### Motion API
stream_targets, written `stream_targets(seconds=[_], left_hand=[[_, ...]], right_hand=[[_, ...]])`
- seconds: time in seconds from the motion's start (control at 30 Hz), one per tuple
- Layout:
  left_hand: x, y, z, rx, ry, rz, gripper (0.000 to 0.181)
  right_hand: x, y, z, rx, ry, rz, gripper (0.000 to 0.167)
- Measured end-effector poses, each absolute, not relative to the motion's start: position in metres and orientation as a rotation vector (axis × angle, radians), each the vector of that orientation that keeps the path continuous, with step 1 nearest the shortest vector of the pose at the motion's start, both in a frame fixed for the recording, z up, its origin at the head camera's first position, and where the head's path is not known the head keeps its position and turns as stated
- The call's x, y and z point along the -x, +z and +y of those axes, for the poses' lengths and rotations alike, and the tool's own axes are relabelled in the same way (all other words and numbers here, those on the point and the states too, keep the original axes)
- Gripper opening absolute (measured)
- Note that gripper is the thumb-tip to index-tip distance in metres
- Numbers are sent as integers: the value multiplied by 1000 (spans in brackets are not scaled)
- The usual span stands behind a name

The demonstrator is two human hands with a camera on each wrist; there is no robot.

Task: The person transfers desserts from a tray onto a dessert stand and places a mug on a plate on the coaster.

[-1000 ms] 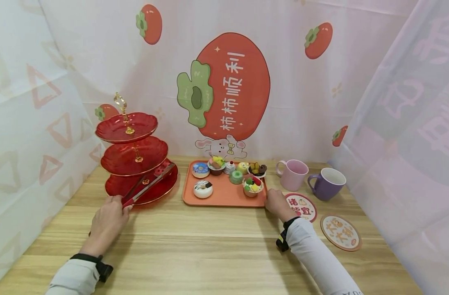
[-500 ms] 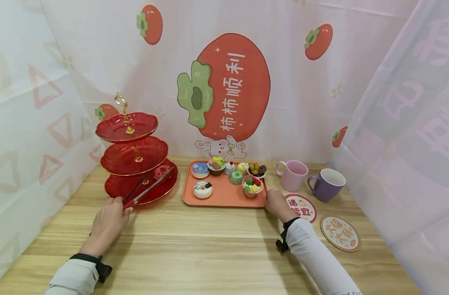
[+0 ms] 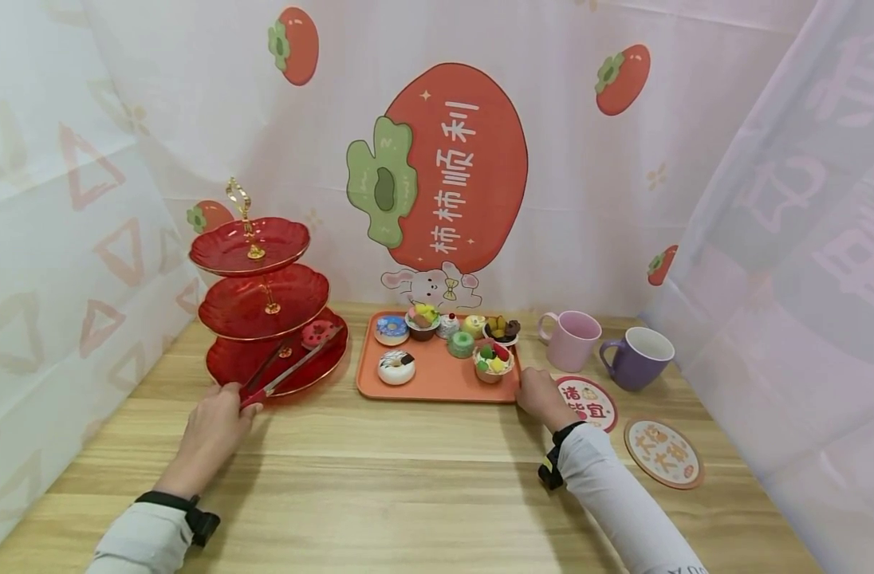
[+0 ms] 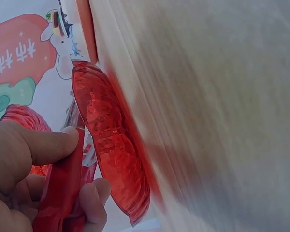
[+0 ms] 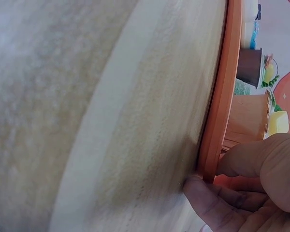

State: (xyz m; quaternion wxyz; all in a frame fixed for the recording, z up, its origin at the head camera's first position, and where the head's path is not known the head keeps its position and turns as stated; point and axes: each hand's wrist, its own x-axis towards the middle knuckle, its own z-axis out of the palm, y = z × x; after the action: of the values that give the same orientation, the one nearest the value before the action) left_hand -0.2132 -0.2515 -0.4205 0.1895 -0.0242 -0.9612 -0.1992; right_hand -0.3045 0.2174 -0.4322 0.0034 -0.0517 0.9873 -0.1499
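In the head view my left hand point(image 3: 218, 430) grips food tongs point(image 3: 293, 367) by their red handles, thumb and fingers around them in the left wrist view. The tongs' metal arms reach over the bottom plate point(image 3: 225, 368) of a red three-tier stand and are spread apart. A dark pink doughnut point(image 3: 318, 335) lies on that plate near the far tip; whether the tip touches it I cannot tell. My right hand point(image 3: 542, 397) pinches the near right corner of the orange tray point(image 5: 221, 106), thumb above and a finger below the rim. The tray holds a white doughnut point(image 3: 396, 367) and several toy cakes.
Above the bottom plate are the stand's middle plate point(image 3: 293, 296) and top plate point(image 3: 286, 239), with a gold rod through them. Right of the tray stand a pink mug point(image 3: 573, 343) and a purple mug point(image 3: 638, 359). Two round coasters point(image 3: 663, 454) lie in front of the mugs.
The tongs' arms have spread and the pink doughnut, between their tips before, now lies released on the bottom plate. My right hand stays at the tray corner.
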Motion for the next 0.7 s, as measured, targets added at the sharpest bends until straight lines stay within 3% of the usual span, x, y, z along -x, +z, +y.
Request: stream_targets(seconds=[0.7], left_hand=[[209,-416,-248,63,-592,-2608,26]], right_hand=[[303,-430,218,135,-498,3078,6]])
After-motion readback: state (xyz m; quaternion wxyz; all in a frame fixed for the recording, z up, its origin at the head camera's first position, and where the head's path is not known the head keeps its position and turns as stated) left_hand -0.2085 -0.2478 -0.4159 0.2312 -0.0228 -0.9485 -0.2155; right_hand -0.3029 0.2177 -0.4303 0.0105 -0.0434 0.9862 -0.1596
